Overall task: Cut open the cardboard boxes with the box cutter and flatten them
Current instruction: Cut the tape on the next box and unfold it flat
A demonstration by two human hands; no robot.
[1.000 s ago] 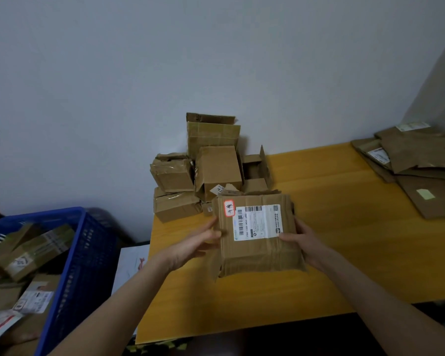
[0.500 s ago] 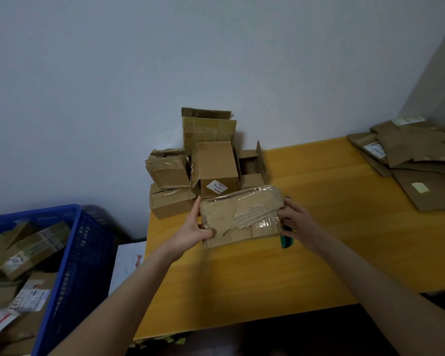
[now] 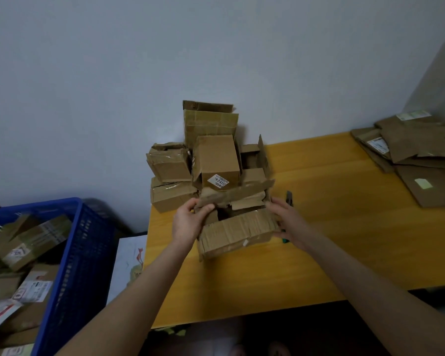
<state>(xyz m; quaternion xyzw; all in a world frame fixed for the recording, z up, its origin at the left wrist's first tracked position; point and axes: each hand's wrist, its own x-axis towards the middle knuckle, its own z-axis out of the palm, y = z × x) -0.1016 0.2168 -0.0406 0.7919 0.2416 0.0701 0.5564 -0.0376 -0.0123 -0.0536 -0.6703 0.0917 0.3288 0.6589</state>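
I hold a worn cardboard box (image 3: 235,231) over the yellow table (image 3: 319,240), its torn, taped top flaps facing up and away. My left hand (image 3: 189,222) grips its left end, thumb curled over a flap edge. My right hand (image 3: 287,220) grips the right end. A box cutter (image 3: 289,197) with a dark tip lies on the table just right of the box; its green end shows below my right hand. Behind the box stands a pile of unopened boxes (image 3: 211,155) against the wall.
Flattened cardboard sheets (image 3: 421,155) are stacked at the table's far right. A blue plastic crate (image 3: 82,240) full of boxes stands left of the table. A printed sheet (image 3: 130,260) lies between crate and table.
The box has been turned over in my hands: first its labelled face showed, then the taped face, now the open torn flaps with a long side toward me. The box cutter is now more exposed.
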